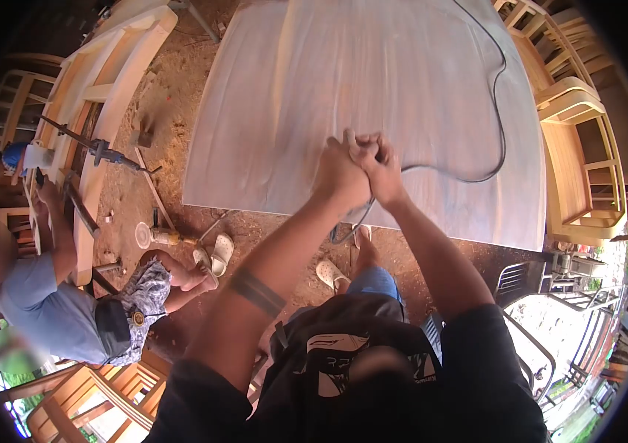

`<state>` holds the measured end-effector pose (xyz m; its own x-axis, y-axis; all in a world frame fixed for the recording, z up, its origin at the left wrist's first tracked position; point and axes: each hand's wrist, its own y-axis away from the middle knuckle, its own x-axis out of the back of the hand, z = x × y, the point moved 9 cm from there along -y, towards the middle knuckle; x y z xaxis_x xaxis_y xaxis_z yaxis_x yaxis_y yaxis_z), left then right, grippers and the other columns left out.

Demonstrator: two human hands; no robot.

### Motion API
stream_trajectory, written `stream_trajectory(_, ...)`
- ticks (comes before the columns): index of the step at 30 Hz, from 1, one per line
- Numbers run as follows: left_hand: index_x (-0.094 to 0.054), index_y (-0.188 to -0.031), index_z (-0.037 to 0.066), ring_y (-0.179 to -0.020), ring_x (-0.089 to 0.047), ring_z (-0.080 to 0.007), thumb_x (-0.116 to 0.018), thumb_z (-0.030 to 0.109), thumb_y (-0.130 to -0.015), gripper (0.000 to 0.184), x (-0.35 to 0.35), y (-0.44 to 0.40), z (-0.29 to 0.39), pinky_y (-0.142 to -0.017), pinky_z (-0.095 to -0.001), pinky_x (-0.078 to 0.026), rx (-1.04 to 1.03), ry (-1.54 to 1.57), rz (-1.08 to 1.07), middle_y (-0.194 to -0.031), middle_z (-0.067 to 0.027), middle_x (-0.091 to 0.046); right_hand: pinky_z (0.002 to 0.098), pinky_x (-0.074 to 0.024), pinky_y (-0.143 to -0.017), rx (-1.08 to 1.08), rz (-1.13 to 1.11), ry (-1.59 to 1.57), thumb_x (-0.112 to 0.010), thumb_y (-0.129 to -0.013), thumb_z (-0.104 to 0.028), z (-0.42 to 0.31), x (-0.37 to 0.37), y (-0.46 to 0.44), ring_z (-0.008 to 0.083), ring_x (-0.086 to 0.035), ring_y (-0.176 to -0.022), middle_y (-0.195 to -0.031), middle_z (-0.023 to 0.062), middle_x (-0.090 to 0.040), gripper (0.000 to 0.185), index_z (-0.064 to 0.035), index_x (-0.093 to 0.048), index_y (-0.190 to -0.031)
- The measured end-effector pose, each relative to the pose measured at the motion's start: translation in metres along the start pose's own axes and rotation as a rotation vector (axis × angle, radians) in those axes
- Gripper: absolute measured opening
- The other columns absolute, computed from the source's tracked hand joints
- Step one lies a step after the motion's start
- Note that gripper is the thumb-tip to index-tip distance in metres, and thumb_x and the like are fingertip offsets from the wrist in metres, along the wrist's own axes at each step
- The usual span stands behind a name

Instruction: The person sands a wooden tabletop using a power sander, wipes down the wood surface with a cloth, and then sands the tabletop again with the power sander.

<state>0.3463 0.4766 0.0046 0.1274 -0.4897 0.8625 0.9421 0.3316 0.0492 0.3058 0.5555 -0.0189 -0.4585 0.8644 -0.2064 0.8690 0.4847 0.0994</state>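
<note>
From the head view, we see a broad wooden panel (284,125) lying flat in front of us, its surface greyish brown with long yellowish and pinkish streaks and straight edges. Our left hand (340,173) and right hand (383,168) meet over its near part, pressed together, the fingers curled closed against each other; we cannot tell whether they enclose anything. A black cable (503,140) winds across the panel's right part, runs in behind our hands and shows again at the near edge.

To the left, a seated co-worker (56,295) is beside a pale wooden frame (92,192), which carries a dark clamp-like tool (104,153). An orange tool (166,237) lies on the littered floor (163,103). To the right stands wooden furniture (568,166) close to the panel's edge.
</note>
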Motion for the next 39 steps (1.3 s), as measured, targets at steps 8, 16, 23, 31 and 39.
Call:
stream_trajectory(8, -0.059, -0.118, 0.009, -0.098, -0.062, -0.0371, -0.056, 0.03, -0.091, 0.034, 0.02, 0.088, 0.031, -0.079, -0.0455, -0.053, -0.322, -0.226, 0.03, -0.11, -0.0188, -0.059, 0.03, -0.0462, -0.088, 0.035, 0.019, -0.037, -0.076, -0.082, -0.022, 0.014, -0.015, 0.081, 0.0135, -0.057, -0.096, -0.1, 0.0094, -0.064, 0.038, 0.0033, -0.059, -0.105)
stream_trajectory(16, -0.061, -0.118, 0.017, -0.099, -0.057, -0.0368, -0.065, 0.027, -0.079, 0.041, 0.049, 0.042, -0.009, -0.078, -0.0466, -0.054, -0.117, -0.239, -0.097, -0.119, -0.0167, -0.055, 0.0331, -0.0493, -0.088, -0.007, 0.018, 0.056, -0.078, -0.078, -0.028, 0.005, -0.053, 0.032, 0.0185, -0.062, -0.097, -0.102, 0.0145, -0.068, 0.046, 0.0038, -0.06, -0.106)
stream_trajectory(23, -0.06, -0.116, 0.015, -0.1, -0.056, -0.0381, -0.074, 0.025, -0.069, 0.049, 0.05, -0.095, -0.016, -0.075, -0.0474, -0.053, -0.216, -0.271, -0.067, -0.119, -0.0188, -0.053, 0.0337, -0.05, -0.087, 0.098, 0.072, 0.043, -0.078, -0.076, -0.03, 0.0, -0.04, -0.108, 0.0198, -0.064, -0.097, -0.101, 0.0163, -0.069, 0.047, 0.0043, -0.061, -0.104)
stream_trajectory(31, -0.061, -0.116, 0.017, -0.098, -0.059, -0.0376, -0.071, 0.02, -0.068, 0.048, 0.05, -0.302, -0.007, -0.08, -0.0459, -0.053, -0.309, -0.318, 0.031, -0.119, -0.0175, -0.056, 0.0314, -0.0502, -0.082, 0.223, 0.081, -0.027, -0.077, -0.078, -0.027, -0.031, 0.0, -0.313, 0.0139, -0.06, -0.089, -0.092, 0.0121, -0.068, 0.04, 0.003, -0.062, -0.098)
stream_trajectory(39, -0.065, -0.115, 0.012, -0.103, -0.067, -0.0279, -0.064, 0.014, -0.076, 0.04, 0.049, -0.501, -0.027, -0.086, -0.0384, -0.055, -0.194, -0.348, -0.056, -0.112, -0.0139, -0.069, 0.0301, -0.0508, -0.077, 0.218, -0.021, -0.096, -0.076, -0.078, -0.03, -0.038, 0.015, -0.511, 0.0152, -0.06, -0.084, -0.092, 0.0093, -0.066, 0.041, 0.0041, -0.061, -0.096)
